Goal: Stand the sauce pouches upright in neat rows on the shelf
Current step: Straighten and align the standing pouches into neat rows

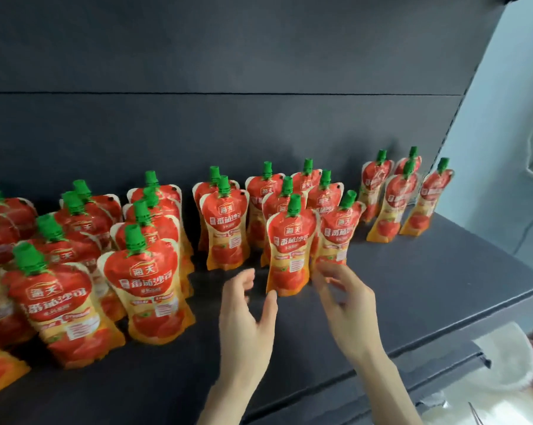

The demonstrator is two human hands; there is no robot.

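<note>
Even, soft light, brightest at the right; both hands are motion-blurred; wide-angle bending tilts the pouches (75,305) at the left edge. Glare is slight.

Red-orange pouches (291,246), green caps (294,205); dark-grey shelf (412,286).

Shelf (412,280) front right lies bare; upright pouches (225,228) crowd the back and left.

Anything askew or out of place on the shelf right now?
Yes. The pouch beside the right hand tilts right, cap off-centre. The far-right group leans and stands apart from the rows. No spills or damage visible.
</note>
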